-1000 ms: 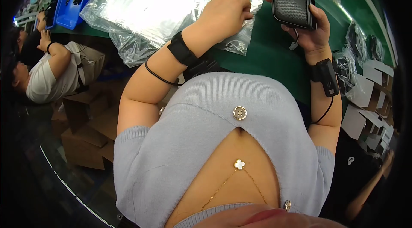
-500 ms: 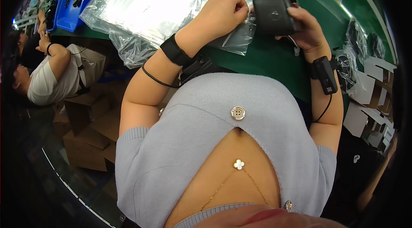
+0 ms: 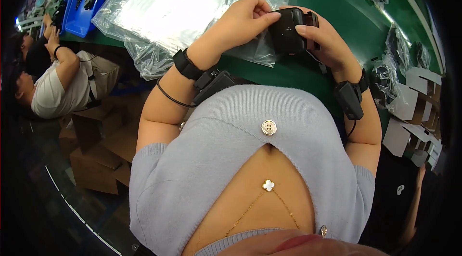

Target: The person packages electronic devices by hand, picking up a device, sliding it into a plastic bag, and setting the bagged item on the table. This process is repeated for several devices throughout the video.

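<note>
A black boxy device (image 3: pixel 288 28) with rounded corners is held above the green table. My right hand (image 3: pixel 329 39) grips it from the right, thumb on its front side and fingers behind, mostly hidden. A darker bracket-like part (image 3: pixel 312 26) sticks out on that side, and a short cable end (image 3: pixel 322 67) hangs below. My left hand (image 3: pixel 245 21) is closed at the device's upper left edge, its thumb on the casing and the other fingers curled. Beneath and beside my left hand lie clear plastic bags (image 3: pixel 168 3) in a flat stack.
Blue trays (image 3: pixel 86 3) with small black parts sit at the far left, near a seated person (image 3: pixel 62 78). Plastic-wrapped dark items (image 3: pixel 385 80) line the right edge. Open white cartons (image 3: pixel 416 97) stand at the right; brown cardboard boxes (image 3: pixel 98 155) are below left.
The device has come left and slightly down, and turned to show another face. My right hand has moved left with it, and my left thumb now rests on the casing.
</note>
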`<state>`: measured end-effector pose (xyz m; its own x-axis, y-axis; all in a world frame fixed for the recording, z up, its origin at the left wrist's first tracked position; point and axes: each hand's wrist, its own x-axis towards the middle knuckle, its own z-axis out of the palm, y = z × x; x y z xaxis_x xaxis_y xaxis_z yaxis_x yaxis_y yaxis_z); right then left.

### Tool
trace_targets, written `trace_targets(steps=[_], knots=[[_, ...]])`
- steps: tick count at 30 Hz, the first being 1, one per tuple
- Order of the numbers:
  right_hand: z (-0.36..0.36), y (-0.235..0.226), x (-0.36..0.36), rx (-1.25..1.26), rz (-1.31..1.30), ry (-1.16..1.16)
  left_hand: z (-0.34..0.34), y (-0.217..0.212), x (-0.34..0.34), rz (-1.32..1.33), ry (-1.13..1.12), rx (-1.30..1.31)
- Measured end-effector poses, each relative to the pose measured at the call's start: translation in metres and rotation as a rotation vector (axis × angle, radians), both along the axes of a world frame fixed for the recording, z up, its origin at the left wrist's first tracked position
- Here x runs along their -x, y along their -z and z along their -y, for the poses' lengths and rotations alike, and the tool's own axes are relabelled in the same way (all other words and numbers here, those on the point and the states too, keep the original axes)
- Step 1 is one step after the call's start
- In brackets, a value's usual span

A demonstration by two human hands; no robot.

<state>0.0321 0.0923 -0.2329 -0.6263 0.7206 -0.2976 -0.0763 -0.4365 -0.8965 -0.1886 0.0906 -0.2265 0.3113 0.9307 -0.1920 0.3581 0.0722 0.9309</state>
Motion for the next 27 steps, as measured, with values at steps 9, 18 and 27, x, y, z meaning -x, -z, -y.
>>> trace_targets(steps=[9,18,27], knots=[[0.012,0.0,0.017,-0.093,0.023,0.174,0.003,-0.016,-0.019,-0.25,-0.047,-0.9],[0.03,-0.034,0.024,0.32,-0.614,0.528,0.028,-0.041,-0.03,-0.195,-0.085,-1.198],[0.035,-0.024,0.039,-1.135,0.464,0.286,0.017,-0.067,-0.045,-0.288,0.046,-1.318]])
